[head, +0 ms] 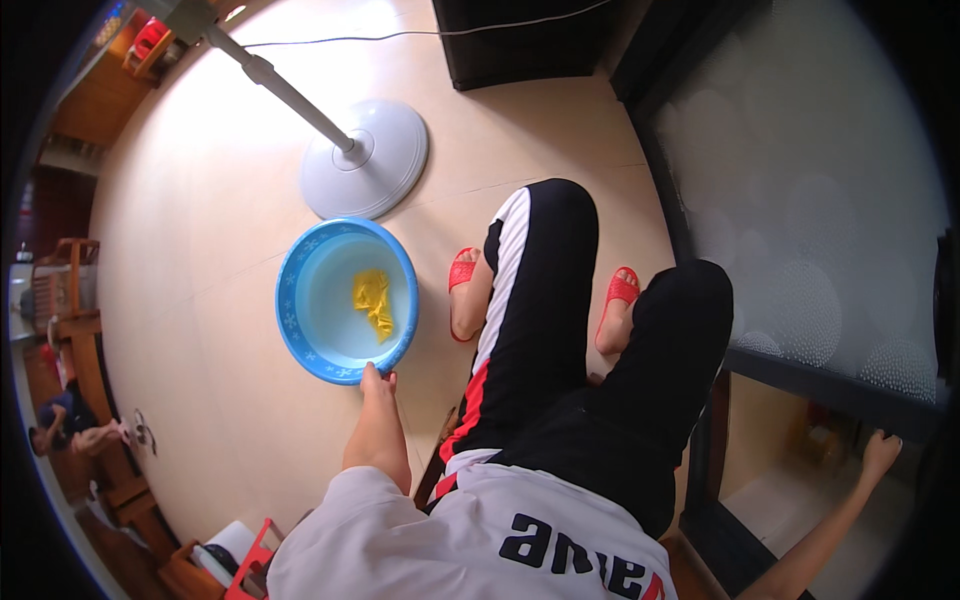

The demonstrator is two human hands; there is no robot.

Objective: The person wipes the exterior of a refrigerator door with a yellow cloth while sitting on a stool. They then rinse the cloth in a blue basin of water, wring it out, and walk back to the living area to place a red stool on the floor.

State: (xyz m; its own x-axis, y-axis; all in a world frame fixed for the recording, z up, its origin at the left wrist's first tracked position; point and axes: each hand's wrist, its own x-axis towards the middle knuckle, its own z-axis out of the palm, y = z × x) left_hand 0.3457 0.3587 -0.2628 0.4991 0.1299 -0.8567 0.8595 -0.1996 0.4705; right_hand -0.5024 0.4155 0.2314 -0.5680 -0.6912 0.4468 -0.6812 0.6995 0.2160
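Observation:
My left hand grips the near rim of a blue plastic basin with a white flower pattern. Inside the basin, a crumpled yellow cloth lies in what looks like clear water. Far out to the right, my right hand is at the dark-framed edge of a frosted glass door, its fingers curled against the frame. Part of its grip is hidden there. The basin stands on the floor, left of my feet in red slippers.
A grey round stand base with a pole stands just beyond the basin. A cable runs past a black cabinet-like object. Wooden furniture lines the left, where a person sits. A red plastic stool is behind left.

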